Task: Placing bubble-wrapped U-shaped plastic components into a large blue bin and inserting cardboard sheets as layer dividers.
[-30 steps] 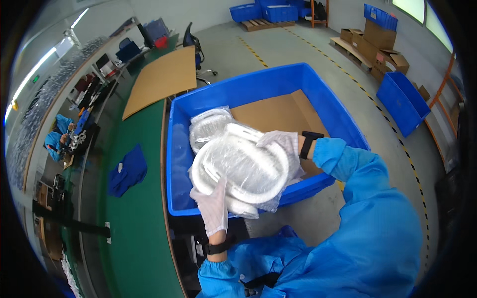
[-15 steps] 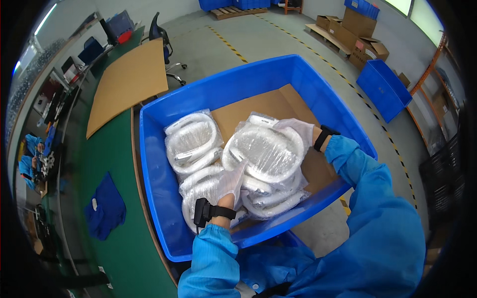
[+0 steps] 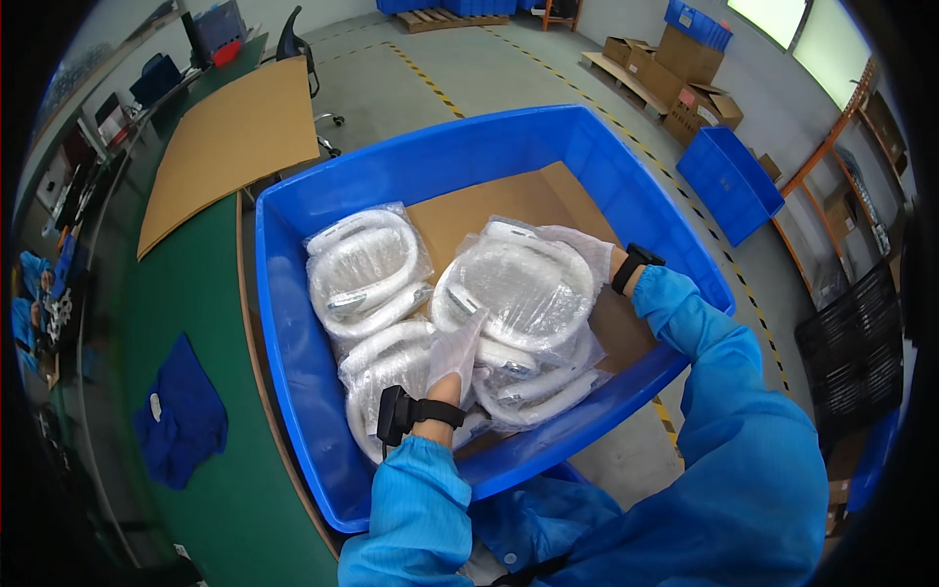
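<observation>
Coiled white hoses in clear plastic bags lie in a large blue bin [image 3: 342, 201] lined with cardboard. My left hand [image 3: 456, 354], in a thin whitish glove, is at the near left edge of a bagged hose coil [image 3: 523, 298] on top of the right-hand pile. My right hand [image 3: 585, 247], gloved the same way, is closed on that coil's far right side. Between them the coil lies nearly flat. Some fingertips of both hands are hidden by the bag. Other bagged coils [image 3: 367, 259] sit along the bin's left side, and more lie beneath the one I hold.
Left of the bin runs a green-topped workbench [image 3: 205, 323], carrying a cardboard sheet [image 3: 230, 142] and a dark blue cloth [image 3: 184, 421]. An office chair [image 3: 293, 49] stands behind. Another blue bin [image 3: 729, 181], cardboard boxes [image 3: 690, 54] and an orange rack [image 3: 817, 161] are at the right.
The view has shifted a little, so the bench and bin sit slightly farther left. Both hands stay on the same bagged hose coil, which has hardly moved within the bin.
</observation>
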`<state>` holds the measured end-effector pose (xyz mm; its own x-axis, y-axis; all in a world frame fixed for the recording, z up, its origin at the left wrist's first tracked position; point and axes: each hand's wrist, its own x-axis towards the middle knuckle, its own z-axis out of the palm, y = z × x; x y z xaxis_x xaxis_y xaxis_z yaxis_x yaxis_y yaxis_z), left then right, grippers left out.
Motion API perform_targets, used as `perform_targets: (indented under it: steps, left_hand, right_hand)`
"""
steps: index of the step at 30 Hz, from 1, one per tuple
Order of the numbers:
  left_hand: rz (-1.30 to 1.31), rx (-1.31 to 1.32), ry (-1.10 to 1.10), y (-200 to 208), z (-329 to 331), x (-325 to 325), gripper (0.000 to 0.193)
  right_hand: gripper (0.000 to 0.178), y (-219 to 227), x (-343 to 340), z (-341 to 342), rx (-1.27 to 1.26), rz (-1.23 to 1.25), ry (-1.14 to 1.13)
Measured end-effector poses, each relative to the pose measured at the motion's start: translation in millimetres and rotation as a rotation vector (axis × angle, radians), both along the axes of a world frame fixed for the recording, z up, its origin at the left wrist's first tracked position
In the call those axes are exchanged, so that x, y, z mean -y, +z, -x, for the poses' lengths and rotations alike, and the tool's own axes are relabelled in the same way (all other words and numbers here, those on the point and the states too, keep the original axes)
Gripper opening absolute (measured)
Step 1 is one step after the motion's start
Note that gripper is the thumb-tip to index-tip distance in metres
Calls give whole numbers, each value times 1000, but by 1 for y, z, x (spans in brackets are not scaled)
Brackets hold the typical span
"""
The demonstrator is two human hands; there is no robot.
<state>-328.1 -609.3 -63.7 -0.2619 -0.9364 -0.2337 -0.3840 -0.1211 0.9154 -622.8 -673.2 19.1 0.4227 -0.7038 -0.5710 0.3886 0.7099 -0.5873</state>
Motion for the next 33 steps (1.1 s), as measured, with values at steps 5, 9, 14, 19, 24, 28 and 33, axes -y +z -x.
perform_targets:
  steps: [5,9,14,19,24,28,33]
  left_hand:
    - [-409,-56,207,72,17,-6,73]
    - [-460,-105,240,88,23,-9,69]
    - [-291,-218,156,63,25,-1,67]
    - [-525,-199,463,65,58,22,85]
    - [-491,-514,417,7,83,47,66]
    - [-66,-557,-67,-25,58,49,56]
    - [219,-103,-275,19,53,62,43]
  right_hand:
    - [37,1,0,-3,-56,42,-48]
    - [38,-20,13,13,-126,90,-69]
    - [32,-21,24,14,-92,139,-24]
    - [34,-36,64,35,-804,1151,225]
    - [49,-44,129,38,-1209,1323,626]
    - [49,-42,159,30,-1253,1298,744]
    - [49,-36,196,30,-1264,1302,804]
